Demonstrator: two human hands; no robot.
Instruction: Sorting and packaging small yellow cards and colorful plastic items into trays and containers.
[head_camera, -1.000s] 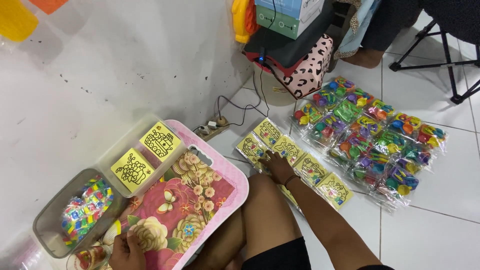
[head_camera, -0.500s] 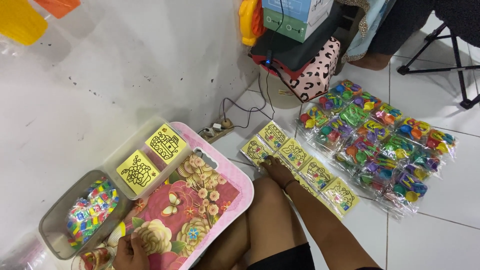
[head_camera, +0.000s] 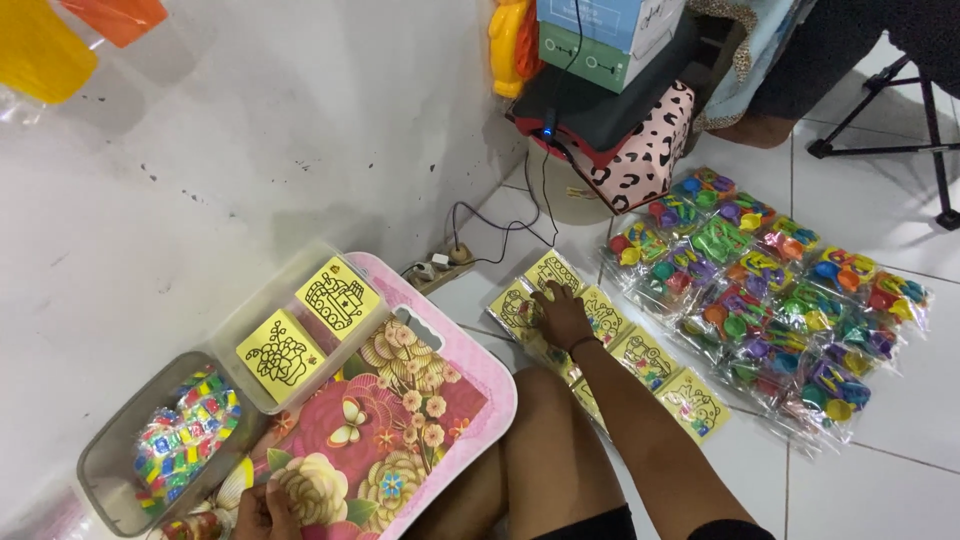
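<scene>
A row of yellow picture cards (head_camera: 640, 355) with black line drawings, in clear sleeves, is laid on the white floor tiles (head_camera: 900, 420), beside the packets of colourful toys (head_camera: 770, 290). The right hand (head_camera: 562, 316) is pressed palm-down on the cards at the far end of the row, fingers slightly spread; nothing is gripped. The left hand (head_camera: 262, 512) is seen at the near edge of the floral lap tray (head_camera: 400, 420); its finger state cannot be told.
</scene>
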